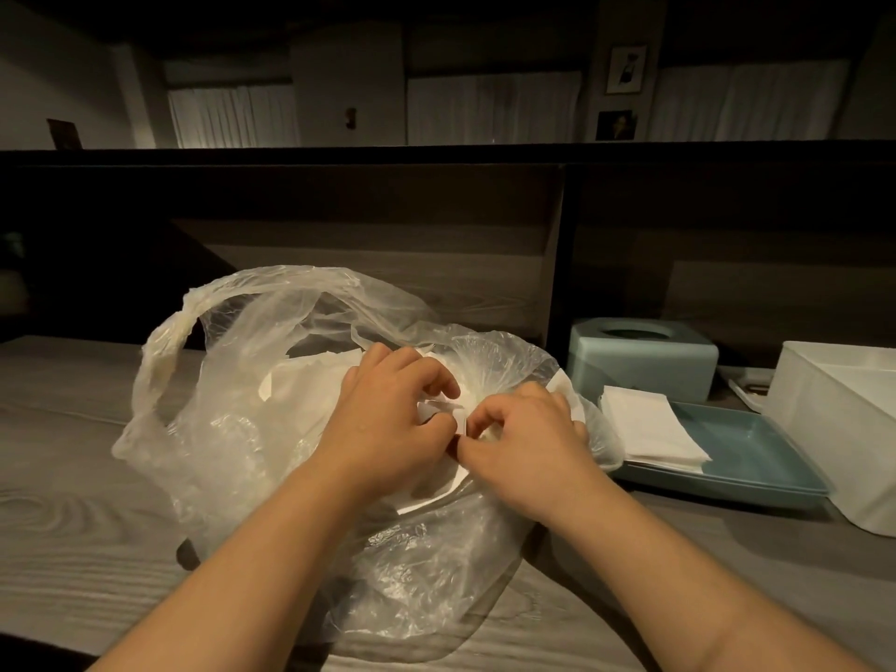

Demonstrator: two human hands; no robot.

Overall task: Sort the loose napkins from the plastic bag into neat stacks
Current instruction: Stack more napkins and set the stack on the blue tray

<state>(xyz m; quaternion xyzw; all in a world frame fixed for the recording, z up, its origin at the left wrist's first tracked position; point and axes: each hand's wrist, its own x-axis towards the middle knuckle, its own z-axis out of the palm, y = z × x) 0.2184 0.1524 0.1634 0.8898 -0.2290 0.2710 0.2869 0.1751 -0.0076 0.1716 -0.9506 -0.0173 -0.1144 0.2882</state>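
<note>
A crumpled clear plastic bag [252,429] lies on the grey wooden table [72,477], with loose white napkins [310,375] showing inside it. My left hand [388,419] and my right hand [528,448] meet over the bag's middle. Both pinch the same white napkin [439,409] between curled fingers and thumbs. A neat stack of white napkins [649,424] sits in a blue tray [756,458] to the right of the bag.
A pale blue tissue box [640,356] stands behind the tray. A white plastic bin [834,429] sits at the far right. A dark shelf unit [562,244] rises behind the table.
</note>
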